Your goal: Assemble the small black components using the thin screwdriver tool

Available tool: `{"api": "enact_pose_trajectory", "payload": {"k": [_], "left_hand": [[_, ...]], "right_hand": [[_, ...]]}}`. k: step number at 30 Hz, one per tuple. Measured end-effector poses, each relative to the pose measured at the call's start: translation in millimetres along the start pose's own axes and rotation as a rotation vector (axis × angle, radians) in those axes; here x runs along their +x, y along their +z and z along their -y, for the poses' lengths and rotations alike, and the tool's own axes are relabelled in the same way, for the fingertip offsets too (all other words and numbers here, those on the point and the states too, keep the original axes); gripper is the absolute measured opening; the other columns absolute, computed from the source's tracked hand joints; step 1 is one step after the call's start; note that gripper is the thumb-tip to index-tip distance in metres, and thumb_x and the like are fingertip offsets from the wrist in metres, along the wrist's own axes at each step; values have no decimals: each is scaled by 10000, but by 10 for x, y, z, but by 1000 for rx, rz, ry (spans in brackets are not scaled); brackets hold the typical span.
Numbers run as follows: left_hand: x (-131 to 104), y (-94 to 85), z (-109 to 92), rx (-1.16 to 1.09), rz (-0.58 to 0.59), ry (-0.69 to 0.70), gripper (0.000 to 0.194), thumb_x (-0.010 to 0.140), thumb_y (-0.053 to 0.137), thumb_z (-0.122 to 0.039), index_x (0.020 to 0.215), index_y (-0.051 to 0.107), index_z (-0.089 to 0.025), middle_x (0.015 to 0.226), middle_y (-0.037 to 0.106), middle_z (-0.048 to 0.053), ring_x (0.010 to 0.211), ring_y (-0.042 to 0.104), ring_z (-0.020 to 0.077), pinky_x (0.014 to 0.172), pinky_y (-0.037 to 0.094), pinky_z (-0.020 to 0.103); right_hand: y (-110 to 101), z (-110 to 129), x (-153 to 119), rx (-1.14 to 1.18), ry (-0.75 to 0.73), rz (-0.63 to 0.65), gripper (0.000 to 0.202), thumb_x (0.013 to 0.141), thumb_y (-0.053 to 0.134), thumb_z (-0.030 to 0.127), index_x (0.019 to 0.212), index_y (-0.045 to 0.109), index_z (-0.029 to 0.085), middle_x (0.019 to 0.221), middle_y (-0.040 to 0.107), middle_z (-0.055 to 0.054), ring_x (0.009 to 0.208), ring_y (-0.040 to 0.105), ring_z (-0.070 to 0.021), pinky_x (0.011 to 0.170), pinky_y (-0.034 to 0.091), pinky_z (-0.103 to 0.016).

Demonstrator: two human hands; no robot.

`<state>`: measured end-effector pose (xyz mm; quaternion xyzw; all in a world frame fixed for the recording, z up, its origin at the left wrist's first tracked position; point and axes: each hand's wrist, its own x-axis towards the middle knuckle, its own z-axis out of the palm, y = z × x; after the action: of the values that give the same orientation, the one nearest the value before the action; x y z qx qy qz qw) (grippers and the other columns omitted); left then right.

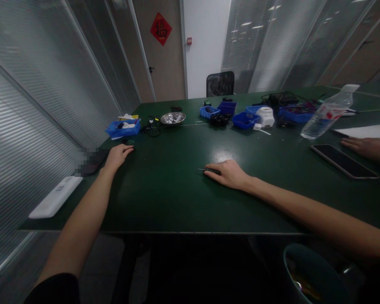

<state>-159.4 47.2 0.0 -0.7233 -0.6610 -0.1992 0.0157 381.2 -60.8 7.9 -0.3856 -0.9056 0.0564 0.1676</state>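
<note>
My right hand rests on the green table with its fingers closed round a thin tool. The tool's slim silver shaft points left, and its dark handle lies mostly inside my grip. At the table's left side, my left hand has its fingertips close together; whatever they hold is too small to make out. Just beyond those fingers are small dark and green bits. A blue basket with assorted items stands behind them, and a dark flat object lies beside my left wrist.
Along the back are a metal bowl, black cables and blue trays. To the right stand a water bottle, a phone and another person's hand. A white case lies left; a bin is below.
</note>
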Motion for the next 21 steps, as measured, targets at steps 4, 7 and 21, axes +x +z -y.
{"api": "enact_pose_trajectory", "payload": {"k": [4,7,21], "left_hand": [[-16,-1,119,14,-29,-19,397,997,561,-435,1212,817,-222,1259,755,111,1195,669,307,1054,470,361],[-34,-16,132,55,-67,-52,402,990,573,-448,1208,820,-218,1258,755,119,1172,674,308,1025,478,359],[26,-62,226,-252,-157,-488,313,806,807,-449,1007,864,-216,1045,822,57,1027,730,300,977,537,375]], "right_hand": [[-5,4,1,-4,0,8,520,1102,454,536,1335,754,180,941,815,-96,692,702,-194,678,468,-309],[-7,11,1,-16,-2,4,520,1102,453,537,1333,754,181,943,817,-96,688,702,-195,672,460,-309],[-7,4,5,-4,-3,7,529,1101,447,546,1337,750,182,936,815,-87,682,690,-184,670,467,-305]]}}
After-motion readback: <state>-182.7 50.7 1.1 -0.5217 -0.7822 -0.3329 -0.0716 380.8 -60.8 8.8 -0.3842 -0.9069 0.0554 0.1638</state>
